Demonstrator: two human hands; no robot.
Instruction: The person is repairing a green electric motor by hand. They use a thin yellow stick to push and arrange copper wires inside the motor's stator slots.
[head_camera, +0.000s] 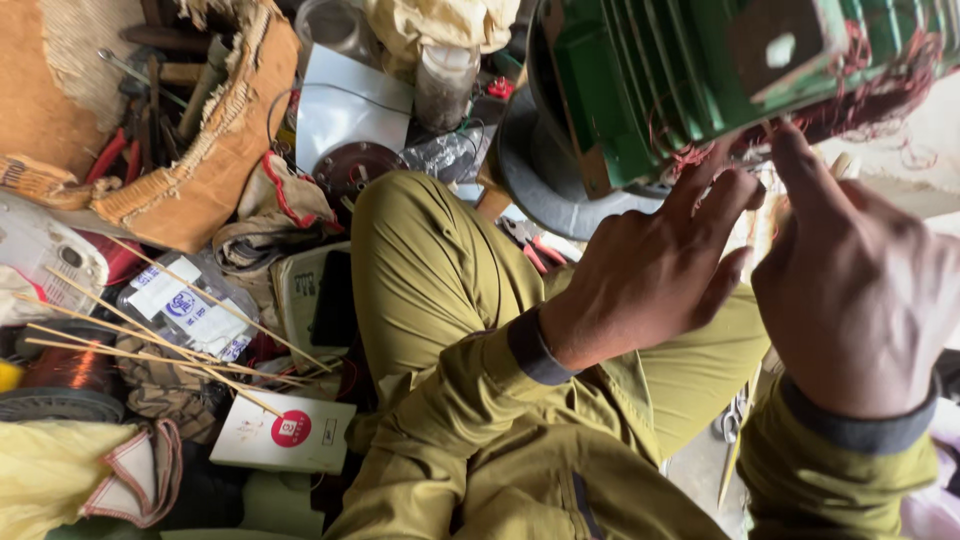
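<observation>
A green ribbed motor housing (640, 80) fills the top right, with reddish copper winding wires (880, 90) spilling from its open end. My left hand (650, 270) reaches up to the housing's lower edge, fingers spread and fingertips among the red wires. My right hand (850, 280) is beside it, index finger raised and touching the wires at the housing's rim. Both sleeves are olive with dark cuffs. What lies under the palms is hidden.
My olive-trousered knee (420, 260) is bent in the middle. At left lie a woven basket of tools (190, 150), thin bamboo sticks (170, 320), a copper wire spool (70, 370), a plastic bottle (190, 305), a white card box (285, 435) and a red-handled plier (540, 250).
</observation>
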